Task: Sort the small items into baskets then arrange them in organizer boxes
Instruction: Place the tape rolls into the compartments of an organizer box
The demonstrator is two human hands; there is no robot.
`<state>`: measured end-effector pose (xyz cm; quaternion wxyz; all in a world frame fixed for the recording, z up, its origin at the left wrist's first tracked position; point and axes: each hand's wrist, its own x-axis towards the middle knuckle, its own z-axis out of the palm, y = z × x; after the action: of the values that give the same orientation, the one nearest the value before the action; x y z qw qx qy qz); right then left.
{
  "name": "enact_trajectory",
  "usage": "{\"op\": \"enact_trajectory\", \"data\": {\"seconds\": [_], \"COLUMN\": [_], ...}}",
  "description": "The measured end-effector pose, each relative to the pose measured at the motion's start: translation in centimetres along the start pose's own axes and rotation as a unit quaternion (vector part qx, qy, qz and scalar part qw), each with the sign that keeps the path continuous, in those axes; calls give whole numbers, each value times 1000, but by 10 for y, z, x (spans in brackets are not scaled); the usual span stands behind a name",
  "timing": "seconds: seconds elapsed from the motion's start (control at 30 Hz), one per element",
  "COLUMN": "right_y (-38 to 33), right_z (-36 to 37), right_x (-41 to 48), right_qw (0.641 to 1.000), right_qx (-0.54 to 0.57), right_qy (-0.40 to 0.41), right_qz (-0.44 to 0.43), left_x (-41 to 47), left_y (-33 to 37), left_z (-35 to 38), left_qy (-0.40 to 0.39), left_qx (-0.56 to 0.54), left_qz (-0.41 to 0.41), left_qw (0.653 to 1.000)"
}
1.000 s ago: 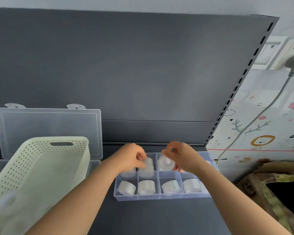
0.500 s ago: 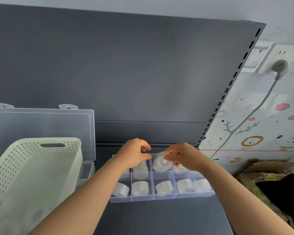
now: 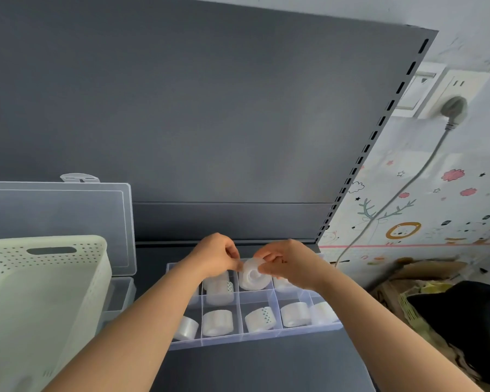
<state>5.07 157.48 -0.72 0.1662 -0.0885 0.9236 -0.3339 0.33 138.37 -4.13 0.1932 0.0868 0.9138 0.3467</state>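
Both left hand (image 3: 214,257) and right hand (image 3: 292,264) pinch tape roll (image 3: 253,275); off-ctr release may jam it on organizer box (image 3: 252,339) divider (image 3: 239,312).

Grey shelf (image 3: 266,369): organizer box (image 3: 255,339) centre; open clear case (image 3: 57,219), cream basket (image 3: 40,306) left.

Your two arms are bare: the left forearm (image 3: 142,321) and the right forearm (image 3: 379,315) show uncovered skin from the bottom edge of the view up to the wrists, smooth and slim, narrowing toward each wrist. Your left hand (image 3: 214,257) and right hand (image 3: 290,264) are bare as well. A tiny dark speck (image 3: 284,261) sits on your right hand near the knuckles; whether it is a mark or a shadow cannot be told
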Motion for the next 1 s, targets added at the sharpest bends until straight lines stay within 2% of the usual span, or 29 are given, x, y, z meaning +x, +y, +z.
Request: {"op": "enact_trajectory", "data": {"seconds": [0.2, 0.37, 0.57, 0.73, 0.87, 1.0], "right_y": [-5, -12, -38, -112, -185, -237], "right_z": [9, 13, 23, 48, 88, 135], "right_x": [1, -1, -7, -12, -23, -25], "right_qw": [996, 994, 986, 974, 969, 957], "right_qx": [-85, -109, -147, -150, -75, -117], "right_qy": [-22, -27, 66, 112, 69, -30], "right_qz": [4, 0, -38, -128, -225, -263], "left_x": [-6, -18, -64, -144, -215, -269], "left_y": [-6, -9, -2, -29, -84, -135], "left_z": [-10, -9, -35, -90, -138, -165], "left_qy": [-21, 10, 105, 198, 203, 161], "left_qx": [-4, 21, 138, 168, 159, 184], "left_qz": [20, 35, 79, 93, 44, -30], "left_qw": [1000, 999, 982, 961, 965, 969]}}
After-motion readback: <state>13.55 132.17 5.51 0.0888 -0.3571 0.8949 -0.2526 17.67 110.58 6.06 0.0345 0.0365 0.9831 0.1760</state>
